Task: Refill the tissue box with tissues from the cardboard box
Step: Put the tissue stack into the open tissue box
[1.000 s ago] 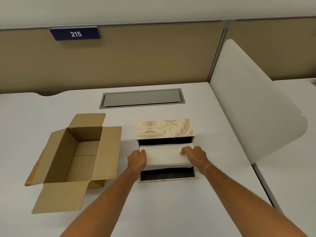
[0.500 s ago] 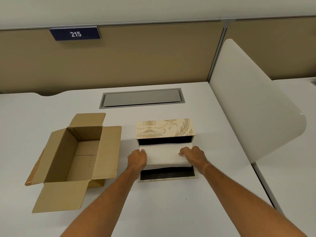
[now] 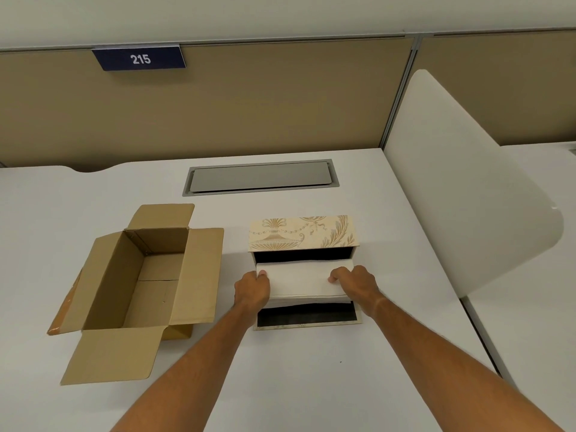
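- The left hand [image 3: 252,291] and right hand [image 3: 355,283] each had their grip clamped on an end of the tissues [image 3: 304,280].
- The tissues sat inside the open tissue box [image 3: 302,233] on the counter [image 3: 280,369].
- The cardboard box [image 3: 137,285] stood open just left of it.

Even, soft indoor light from overhead, moderately bright, with no glare anywhere. The white desk [image 3: 311,385] reads slightly grey. Shadows are faint and diffuse: a soft one lies on the desk left of the tissue box [image 3: 302,233], and the inside of the cardboard box [image 3: 137,285] darkens toward its left wall. Wide-angle distortion bends the partition [image 3: 249,113] edge and stretches the forearms at the bottom. Focus is fairly sharp throughout; fine detail is a little soft.
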{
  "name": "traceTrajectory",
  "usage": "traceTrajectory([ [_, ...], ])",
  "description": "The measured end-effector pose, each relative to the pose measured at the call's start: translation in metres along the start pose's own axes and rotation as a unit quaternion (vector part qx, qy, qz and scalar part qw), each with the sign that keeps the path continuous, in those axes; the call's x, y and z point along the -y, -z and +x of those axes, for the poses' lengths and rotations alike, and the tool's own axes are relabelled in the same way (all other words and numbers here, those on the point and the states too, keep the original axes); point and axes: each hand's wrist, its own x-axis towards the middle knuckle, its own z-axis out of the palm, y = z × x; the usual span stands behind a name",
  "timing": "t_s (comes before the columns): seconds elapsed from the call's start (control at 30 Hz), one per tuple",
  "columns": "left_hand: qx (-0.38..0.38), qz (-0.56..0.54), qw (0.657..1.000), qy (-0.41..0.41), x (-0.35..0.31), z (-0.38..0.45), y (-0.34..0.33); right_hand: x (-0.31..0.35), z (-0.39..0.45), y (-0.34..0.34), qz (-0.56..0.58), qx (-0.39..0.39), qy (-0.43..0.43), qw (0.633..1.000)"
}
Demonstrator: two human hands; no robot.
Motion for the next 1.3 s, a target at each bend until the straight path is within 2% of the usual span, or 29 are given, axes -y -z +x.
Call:
traceTrajectory([
  [0.13, -0.031, 0.043, 0.998, -0.043, 0.002, -0.005, -0.001, -0.002, -0.001, -0.004, -0.017, -0.020, 0.009, 1.000],
  [0.2, -0.084, 0.086, 0.987, -0.111, 0.009, -0.009, -0.004, -0.007, -0.007, -0.007, -0.089, -0.092, 0.058, 0.990],
  [0.27, -0.141, 0.125, 0.965, -0.182, 0.017, -0.013, -0.004, -0.013, -0.015, -0.005, -0.184, -0.200, 0.154, 0.950],
  [0.33, -0.178, 0.172, 0.930, -0.271, 0.024, -0.015, -0.003, -0.020, -0.019, 0.000, -0.243, -0.256, 0.291, 0.889],
  [0.4, -0.173, 0.214, 0.886, -0.372, 0.028, -0.016, -0.001, -0.024, -0.018, 0.006, -0.284, -0.226, 0.413, 0.835],
  [0.5, -0.105, 0.316, 0.823, -0.460, 0.026, -0.015, 0.002, -0.021, -0.013, 0.011, -0.386, -0.109, 0.482, 0.779],
  [0.6, -0.047, 0.424, 0.779, -0.460, 0.015, -0.009, 0.004, -0.006, -0.006, 0.010, -0.486, -0.035, 0.466, 0.738],
  [0.73, -0.014, 0.497, 0.756, -0.426, 0.003, 0.004, 0.007, 0.010, 0.007, 0.010, -0.576, 0.008, 0.412, 0.706],
  [0.9, 0.004, 0.528, 0.752, -0.394, -0.001, 0.010, 0.005, 0.017, 0.019, 0.006, -0.597, 0.057, 0.354, 0.718],
  [1.3, 0.008, 0.518, 0.764, -0.384, -0.002, 0.011, 0.004, 0.017, 0.024, 0.005, -0.582, 0.073, 0.353, 0.729],
])
